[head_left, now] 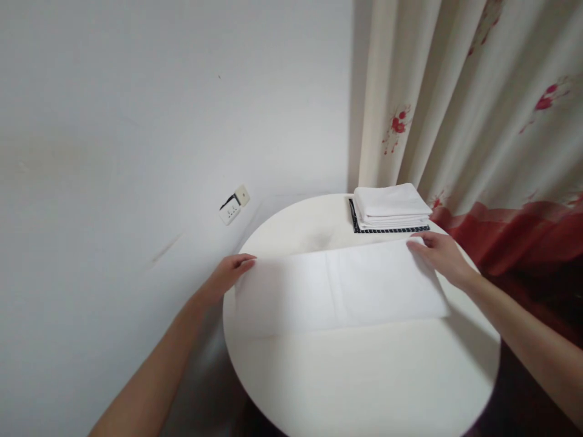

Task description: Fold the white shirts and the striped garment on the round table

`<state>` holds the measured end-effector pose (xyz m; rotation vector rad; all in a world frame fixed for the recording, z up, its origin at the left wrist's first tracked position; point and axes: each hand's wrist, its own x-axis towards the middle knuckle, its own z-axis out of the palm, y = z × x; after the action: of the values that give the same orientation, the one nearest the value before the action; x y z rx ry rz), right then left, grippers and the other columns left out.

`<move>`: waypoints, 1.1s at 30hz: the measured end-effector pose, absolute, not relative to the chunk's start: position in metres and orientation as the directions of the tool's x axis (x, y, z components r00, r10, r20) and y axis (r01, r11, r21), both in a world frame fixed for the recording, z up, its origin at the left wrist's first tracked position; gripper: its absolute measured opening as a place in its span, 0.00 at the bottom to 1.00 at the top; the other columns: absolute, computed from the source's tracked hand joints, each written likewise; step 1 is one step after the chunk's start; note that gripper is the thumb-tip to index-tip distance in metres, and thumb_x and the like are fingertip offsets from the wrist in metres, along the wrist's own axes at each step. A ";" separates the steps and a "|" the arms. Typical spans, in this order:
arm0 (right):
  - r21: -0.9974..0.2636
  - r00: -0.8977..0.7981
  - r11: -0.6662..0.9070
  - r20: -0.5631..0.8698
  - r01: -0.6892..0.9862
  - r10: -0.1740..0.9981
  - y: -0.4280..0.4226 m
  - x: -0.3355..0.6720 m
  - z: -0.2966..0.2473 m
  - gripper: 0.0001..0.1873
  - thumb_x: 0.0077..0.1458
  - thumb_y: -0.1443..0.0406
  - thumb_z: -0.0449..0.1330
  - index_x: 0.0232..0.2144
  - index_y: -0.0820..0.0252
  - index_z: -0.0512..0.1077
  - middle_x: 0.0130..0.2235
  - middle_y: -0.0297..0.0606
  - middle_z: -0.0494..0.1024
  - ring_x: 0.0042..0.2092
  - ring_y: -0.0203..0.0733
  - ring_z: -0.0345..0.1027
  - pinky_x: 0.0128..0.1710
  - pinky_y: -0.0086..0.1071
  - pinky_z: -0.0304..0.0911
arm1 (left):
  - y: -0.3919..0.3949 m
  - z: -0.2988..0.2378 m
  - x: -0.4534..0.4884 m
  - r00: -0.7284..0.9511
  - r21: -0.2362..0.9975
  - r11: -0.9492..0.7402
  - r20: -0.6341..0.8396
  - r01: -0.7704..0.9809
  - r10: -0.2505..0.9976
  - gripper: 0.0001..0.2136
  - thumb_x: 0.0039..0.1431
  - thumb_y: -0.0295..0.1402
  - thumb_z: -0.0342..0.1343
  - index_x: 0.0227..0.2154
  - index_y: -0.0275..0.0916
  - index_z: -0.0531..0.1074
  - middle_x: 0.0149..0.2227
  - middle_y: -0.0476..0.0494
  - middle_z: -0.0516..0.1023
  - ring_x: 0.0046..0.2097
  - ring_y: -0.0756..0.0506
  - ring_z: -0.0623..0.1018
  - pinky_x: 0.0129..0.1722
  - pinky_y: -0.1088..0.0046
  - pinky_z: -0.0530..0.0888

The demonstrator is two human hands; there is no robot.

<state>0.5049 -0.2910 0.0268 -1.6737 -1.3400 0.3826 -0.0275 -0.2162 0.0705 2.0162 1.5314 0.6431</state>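
Observation:
A white cloth (339, 288), folded into a long strip, lies flat across the round white table (364, 376). My left hand (230, 273) rests at the strip's far left corner with its fingers stretched out along the edge. My right hand (437, 252) lies at the far right corner, fingers flat on the cloth. Neither hand lifts the cloth. A vertical crease runs down the strip's middle.
A stack of folded white cloths (392, 206) sits on a dark dotted cloth (387, 229) at the table's far edge. A cream curtain with red flowers (478, 109) hangs at the right. A wall socket (233, 206) is on the white wall to the left.

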 end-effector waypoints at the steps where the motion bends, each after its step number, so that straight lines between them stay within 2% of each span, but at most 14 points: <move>1: -0.804 0.357 0.009 0.273 0.594 0.893 -0.281 0.504 0.018 0.23 0.47 0.49 0.62 0.34 0.63 0.78 0.20 0.28 0.64 0.23 0.34 0.55 0.23 0.28 0.51 | -0.205 0.060 -0.025 0.262 0.639 -0.229 0.044 0.734 0.964 0.25 0.55 0.54 0.53 0.37 0.36 0.79 0.39 0.41 0.83 0.42 0.40 0.79 0.44 0.66 0.74; 3: -0.820 0.341 -0.022 0.214 0.572 0.915 -0.264 0.502 -0.001 0.22 0.46 0.51 0.62 0.32 0.64 0.78 0.20 0.28 0.65 0.24 0.35 0.58 0.24 0.29 0.53 | -0.189 0.039 -0.021 0.302 0.590 -0.249 0.010 0.768 0.953 0.24 0.57 0.53 0.51 0.36 0.36 0.79 0.37 0.41 0.83 0.41 0.40 0.79 0.44 0.66 0.74; 6: -0.838 0.310 -0.049 0.146 0.543 0.939 -0.249 0.502 -0.028 0.21 0.45 0.52 0.61 0.31 0.66 0.78 0.23 0.33 0.73 0.27 0.39 0.65 0.28 0.30 0.58 | -0.177 0.013 -0.018 0.337 0.540 -0.268 -0.030 0.798 0.941 0.22 0.59 0.50 0.48 0.35 0.37 0.79 0.37 0.40 0.83 0.41 0.39 0.79 0.45 0.65 0.72; 9: -0.840 0.318 -0.058 0.140 0.540 0.938 -0.245 0.506 -0.044 0.21 0.46 0.53 0.60 0.32 0.66 0.78 0.26 0.37 0.77 0.29 0.41 0.68 0.30 0.32 0.61 | -0.173 0.000 -0.022 0.318 0.527 -0.250 -0.040 0.812 0.947 0.20 0.59 0.48 0.47 0.34 0.39 0.77 0.36 0.40 0.82 0.41 0.39 0.78 0.45 0.66 0.72; 15: -0.798 0.343 -0.066 0.182 0.599 0.922 -0.242 0.513 -0.055 0.20 0.48 0.52 0.59 0.31 0.64 0.78 0.27 0.40 0.79 0.30 0.44 0.70 0.32 0.33 0.62 | -0.171 -0.011 -0.026 0.250 0.477 -0.234 0.032 0.847 0.968 0.16 0.62 0.45 0.45 0.32 0.40 0.72 0.33 0.42 0.80 0.39 0.41 0.77 0.41 0.68 0.70; 22: -0.646 0.362 -0.187 0.147 0.740 0.920 -0.233 0.513 -0.064 0.15 0.52 0.56 0.58 0.32 0.62 0.78 0.31 0.44 0.81 0.33 0.46 0.73 0.34 0.33 0.61 | -0.174 -0.019 -0.013 0.142 0.367 -0.147 0.040 0.919 0.989 0.14 0.66 0.42 0.45 0.34 0.41 0.73 0.37 0.41 0.81 0.41 0.41 0.79 0.42 0.68 0.69; 26: -0.632 0.348 -0.184 0.144 0.753 0.926 -0.232 0.513 -0.065 0.15 0.53 0.56 0.58 0.32 0.61 0.78 0.31 0.44 0.81 0.34 0.45 0.73 0.34 0.32 0.61 | -0.172 -0.019 -0.012 0.135 0.331 -0.136 0.026 0.934 0.991 0.16 0.67 0.42 0.44 0.36 0.39 0.74 0.38 0.39 0.82 0.42 0.40 0.79 0.42 0.68 0.69; 30: -0.619 0.351 -0.188 0.153 0.763 0.924 -0.232 0.512 -0.066 0.15 0.54 0.56 0.58 0.33 0.61 0.77 0.32 0.43 0.81 0.34 0.45 0.73 0.34 0.32 0.61 | -0.169 -0.016 -0.016 0.188 0.309 -0.179 -0.001 0.934 0.982 0.15 0.65 0.44 0.49 0.38 0.39 0.74 0.41 0.40 0.82 0.45 0.40 0.79 0.44 0.68 0.70; 33: -0.604 0.353 -0.187 0.168 0.775 0.920 -0.233 0.510 -0.066 0.15 0.55 0.57 0.57 0.34 0.61 0.77 0.33 0.44 0.81 0.35 0.45 0.73 0.35 0.32 0.61 | -0.170 -0.015 -0.018 0.217 0.264 -0.204 -0.020 0.943 0.976 0.14 0.65 0.45 0.49 0.40 0.40 0.73 0.42 0.41 0.81 0.46 0.40 0.79 0.45 0.69 0.70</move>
<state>0.5100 -0.2325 -0.0655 -2.0105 -1.4688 0.3093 -0.0180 -0.1697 -0.0149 2.2692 1.8247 0.2221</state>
